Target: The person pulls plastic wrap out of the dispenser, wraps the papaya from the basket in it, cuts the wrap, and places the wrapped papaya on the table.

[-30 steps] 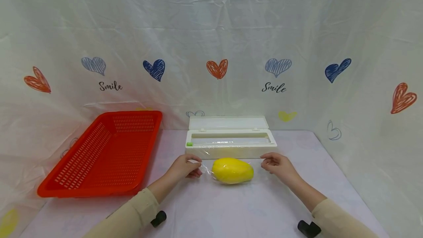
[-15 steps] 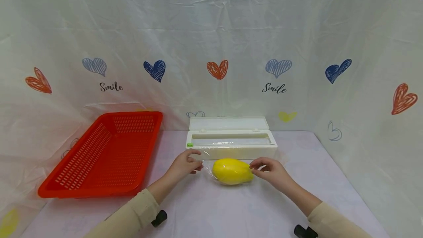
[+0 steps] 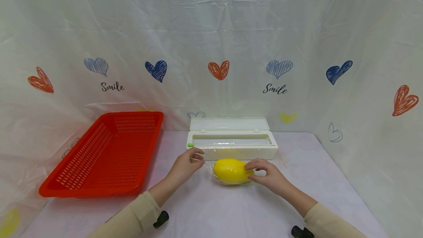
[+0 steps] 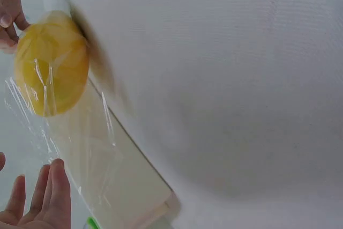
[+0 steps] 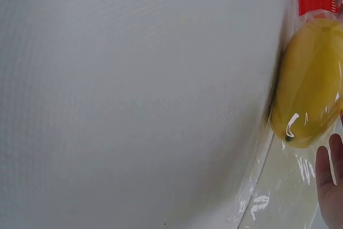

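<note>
A yellow oval fruit, mango-like in shape [image 3: 230,171], lies on its side at the middle of the table. Clear plastic film [image 4: 107,127] covers it, with loose creases toward the left hand. The left hand [image 3: 186,163] hovers left of the fruit by the film's edge; its fingers are extended and the thumb stands apart in the left wrist view. At the fruit's other end, the right hand [image 3: 269,175] touches it with spread fingers above and the thumb below. A white cling film dispenser [image 3: 236,153] stands behind the fruit, lid up, film running out from it.
A red perforated basket [image 3: 96,190] stands at the left of the table. White cloth printed with hearts and "Smile" hangs behind. The dispenser has a small green slider [image 3: 190,145] at its left end.
My right hand has moved left from beside the fruit onto its right end. The left hand has stayed nearly in place, its fingers rising slightly.
</note>
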A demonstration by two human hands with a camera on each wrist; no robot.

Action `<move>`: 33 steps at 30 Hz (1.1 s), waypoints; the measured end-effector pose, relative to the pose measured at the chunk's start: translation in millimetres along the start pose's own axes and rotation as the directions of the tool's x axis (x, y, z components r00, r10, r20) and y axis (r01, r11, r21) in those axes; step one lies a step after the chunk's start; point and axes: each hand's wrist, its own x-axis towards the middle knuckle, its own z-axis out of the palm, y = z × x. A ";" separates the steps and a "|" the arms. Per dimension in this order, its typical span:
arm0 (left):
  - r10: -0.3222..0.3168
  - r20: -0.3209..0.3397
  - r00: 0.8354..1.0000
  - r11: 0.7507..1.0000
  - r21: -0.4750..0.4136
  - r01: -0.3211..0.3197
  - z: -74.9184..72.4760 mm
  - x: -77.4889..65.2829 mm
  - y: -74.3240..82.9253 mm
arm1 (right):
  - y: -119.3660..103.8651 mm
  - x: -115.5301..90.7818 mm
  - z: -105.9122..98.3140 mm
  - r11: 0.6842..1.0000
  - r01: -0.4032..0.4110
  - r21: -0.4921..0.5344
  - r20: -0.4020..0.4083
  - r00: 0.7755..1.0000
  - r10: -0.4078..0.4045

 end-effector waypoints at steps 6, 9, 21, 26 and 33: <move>0.148 -0.006 0.989 0.979 0.142 -0.145 4.4 -5.6 10.4 | 0.2 2.5 2.0 1.000 0.003 -0.015 -0.012 1.000 -0.003; 0.259 0.021 0.966 0.931 0.261 -0.256 11.2 -10.1 16.6 | 0.0 3.2 2.6 1.000 0.012 -0.023 -0.016 1.000 -0.012; 0.488 0.280 0.826 0.685 0.464 -0.562 35.6 -13.4 23.9 | -0.6 7.1 7.8 0.999 0.019 -0.030 -0.016 1.000 -0.020; 0.452 0.312 0.836 0.697 0.461 -0.549 39.1 -10.5 19.7 | -1.1 9.4 8.2 1.000 0.010 -0.014 -0.014 1.000 -0.010; 0.369 0.332 0.868 0.726 0.481 -0.492 43.3 -3.1 16.3 | -0.8 14.2 7.2 1.000 -0.006 -0.011 -0.009 1.000 0.006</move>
